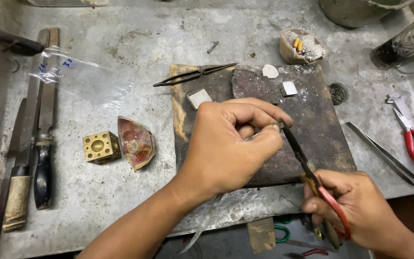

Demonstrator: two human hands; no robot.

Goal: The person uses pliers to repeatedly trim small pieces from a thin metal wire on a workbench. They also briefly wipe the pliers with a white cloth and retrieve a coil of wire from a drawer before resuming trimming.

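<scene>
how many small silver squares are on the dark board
2: one square just above the left hand, one near the board's top right. The hand may hide more.

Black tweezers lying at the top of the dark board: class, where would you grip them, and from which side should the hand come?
Take the black tweezers from above, pinching the two thin arms around the middle. They lie flat and slanted, fine ends toward the upper right, half on the dark board, half on the grey bench. That area looks free; both hands are busy lower down.
</scene>
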